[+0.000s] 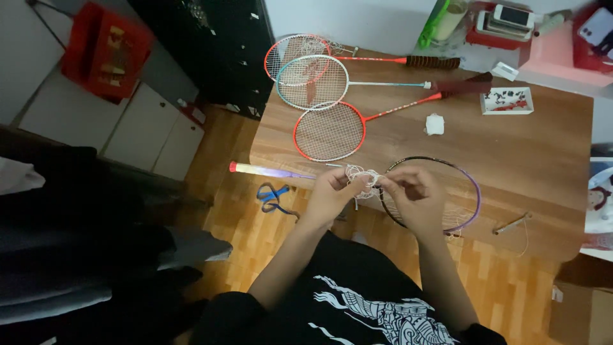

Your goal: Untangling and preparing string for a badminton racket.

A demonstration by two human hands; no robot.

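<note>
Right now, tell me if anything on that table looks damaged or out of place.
The dark purple-framed racket under the hands is mostly unstrung: only a patch of netting remains at its lower edge. The left hand and right hand hold a tangle of loose white string. The three other rackets look fully strung.

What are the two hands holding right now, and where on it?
Both the left hand and right hand pinch a tangle of white racket string between fingertips, at the frame edge of the dark racket lying on the table.
</note>
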